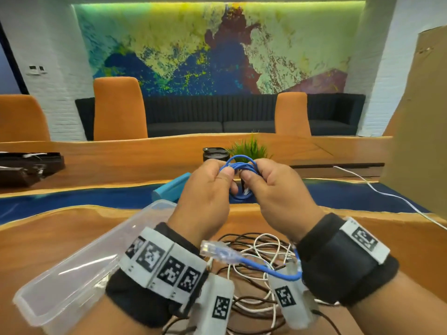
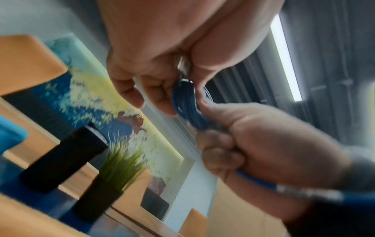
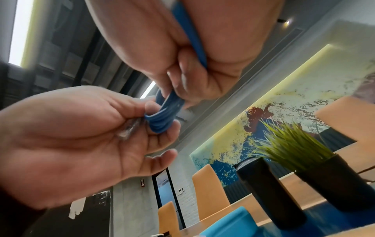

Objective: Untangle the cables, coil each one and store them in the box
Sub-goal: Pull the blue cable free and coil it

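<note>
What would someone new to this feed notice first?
First, the two hands raised mid-frame: the left hand and right hand both pinch a small coil of blue cable, whose clear plug hangs between the wrists. Below them a tangle of brown and white cables lies on the wooden table, with an open clear plastic box to the left. Behind, a bright mural fills the far wall.

Blue cable [image 1: 242,169] coil half hidden behind curled fingers [image 1: 225,176], clear box [image 1: 72,274] cut by the wrist, wire tangle [image 1: 254,250] under both wrists
</note>
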Demonstrator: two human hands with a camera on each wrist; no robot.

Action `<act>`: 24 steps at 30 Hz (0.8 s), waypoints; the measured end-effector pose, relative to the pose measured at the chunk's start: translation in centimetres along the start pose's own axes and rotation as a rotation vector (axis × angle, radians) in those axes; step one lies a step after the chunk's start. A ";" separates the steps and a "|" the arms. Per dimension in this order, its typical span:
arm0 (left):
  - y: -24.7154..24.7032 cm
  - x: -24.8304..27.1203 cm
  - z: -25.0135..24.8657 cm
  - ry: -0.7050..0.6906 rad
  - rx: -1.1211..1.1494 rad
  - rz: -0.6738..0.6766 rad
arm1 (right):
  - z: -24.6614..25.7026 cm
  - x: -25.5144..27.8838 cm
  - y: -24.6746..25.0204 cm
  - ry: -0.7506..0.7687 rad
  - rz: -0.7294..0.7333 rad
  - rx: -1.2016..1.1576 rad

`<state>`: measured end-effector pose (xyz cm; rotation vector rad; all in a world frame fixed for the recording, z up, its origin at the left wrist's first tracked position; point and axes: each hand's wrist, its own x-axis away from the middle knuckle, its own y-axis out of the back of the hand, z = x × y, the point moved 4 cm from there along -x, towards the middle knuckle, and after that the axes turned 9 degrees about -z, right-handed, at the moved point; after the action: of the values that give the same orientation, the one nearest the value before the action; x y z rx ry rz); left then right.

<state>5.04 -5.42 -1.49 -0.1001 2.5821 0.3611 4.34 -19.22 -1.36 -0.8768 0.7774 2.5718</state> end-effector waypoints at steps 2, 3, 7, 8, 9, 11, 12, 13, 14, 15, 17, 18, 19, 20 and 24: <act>-0.5 -0.1 0.7 -0.060 -0.010 -0.082 | -0.1 -0.1 -0.5 0.013 -0.040 0.008; -0.6 -0.2 0.9 -0.095 -0.028 -0.111 | -0.2 -0.2 -0.7 0.018 -0.061 -0.003; -0.5 -0.4 1.7 -0.294 -0.137 -0.079 | -0.6 -0.7 -0.7 0.061 -0.100 0.001; -0.3 -0.7 2.0 -0.325 -0.195 -0.029 | -0.9 -0.8 -0.8 0.073 -0.103 0.022; -0.1 -1.0 2.3 -0.345 -0.260 0.021 | -1.1 -0.8 -0.9 0.083 -0.104 0.039; 0.5 -1.6 2.2 -0.390 -0.358 0.086 | -1.2 -0.9 -1.0 0.119 -0.105 0.052; 0.8 -1.9 1.9 -0.409 -0.364 0.104 | -1.0 -1.0 -0.9 0.146 -0.100 0.055; 1.1 -2.1 1.4 -0.422 -0.332 0.122 | -0.9 -1.2 -0.8 0.179 -0.089 0.058; 1.4 -2.4 1.1 -0.426 -0.269 0.147 | -0.7 -1.4 -0.5 0.216 -0.075 0.058; 1.7 -2.8 0.8 -0.417 -0.195 0.172 | -0.4 -1.6 -0.2 0.251 -0.061 0.055; 2.0 -3.3 0.4 -0.382 -0.056 0.187 | 0.1 -2.0 0.5 0.306 -0.041 0.047; 2.0 -3.4 0.2 -0.369 0.007 0.179 | 0.3 -2.2 0.8 0.324 -0.033 0.045; 1.9 -3.4 0.1 -0.356 0.066 0.166 | 0.3 -2.4 1.0 0.335 -0.027 0.045; 1.6 -3.4 0.0 -0.330 0.125 0.153 | 0.4 -2.5 1.2 0.341 -0.019 0.046; 0.0 -3.1 0.9 -0.198 0.263 0.048 | -0.2 -2.9 1.1 0.310 -0.004 0.058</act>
<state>8.10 -5.15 -0.64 0.0880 2.4136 0.0429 6.18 -20.59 0.80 -1.2752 0.9267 2.4263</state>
